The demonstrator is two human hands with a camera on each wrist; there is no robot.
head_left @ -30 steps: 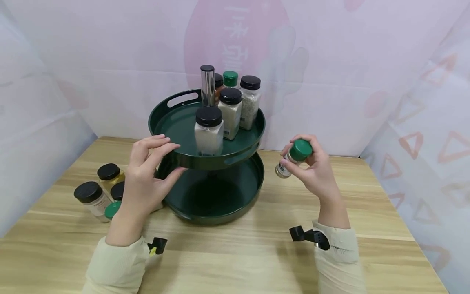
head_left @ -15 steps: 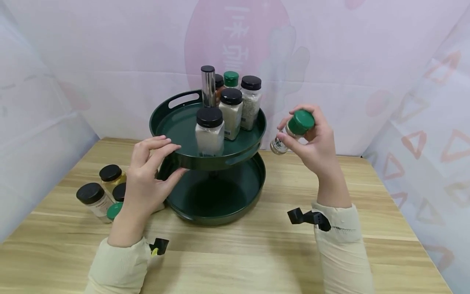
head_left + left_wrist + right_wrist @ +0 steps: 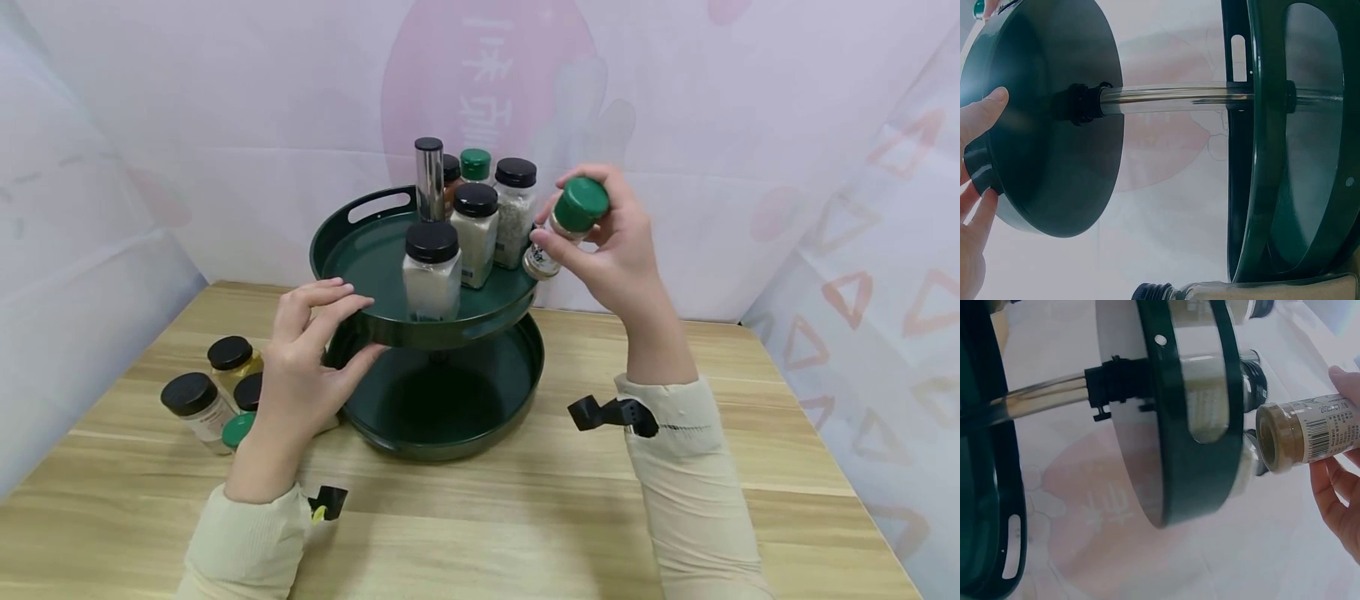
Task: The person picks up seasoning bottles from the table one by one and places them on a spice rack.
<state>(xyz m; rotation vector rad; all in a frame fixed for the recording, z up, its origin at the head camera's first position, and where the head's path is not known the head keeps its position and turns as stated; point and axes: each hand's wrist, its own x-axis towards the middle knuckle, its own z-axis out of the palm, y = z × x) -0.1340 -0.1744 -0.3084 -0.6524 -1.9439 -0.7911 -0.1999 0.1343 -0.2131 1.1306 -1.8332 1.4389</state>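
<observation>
A dark green two-tier round rack stands on the table, its upper tray (image 3: 367, 258) above the lower tray (image 3: 442, 417). My left hand (image 3: 303, 358) grips the upper tray's front-left rim, thumb underneath and fingers over the edge. In my right hand (image 3: 611, 242) is a green-capped spice jar (image 3: 583, 205), tilted, just off the upper tray's right rim; the right wrist view shows its barcode label and glass base. Several black-capped jars stand on the upper tray, among them a front jar (image 3: 432, 271) of pale powder and a jar (image 3: 515, 212) of dried flakes.
A metal post (image 3: 430, 179) rises from the upper tray, with a green-capped jar (image 3: 476, 165) behind it. More jars, including a white-labelled jar (image 3: 198, 408) and a yellow jar (image 3: 234, 360), stand on the wooden table (image 3: 525, 517) at the left.
My right hand has lifted the green-capped spice jar and then brought it leftward, close to the upper tray's right side. The left hand keeps its grip on the rim.
</observation>
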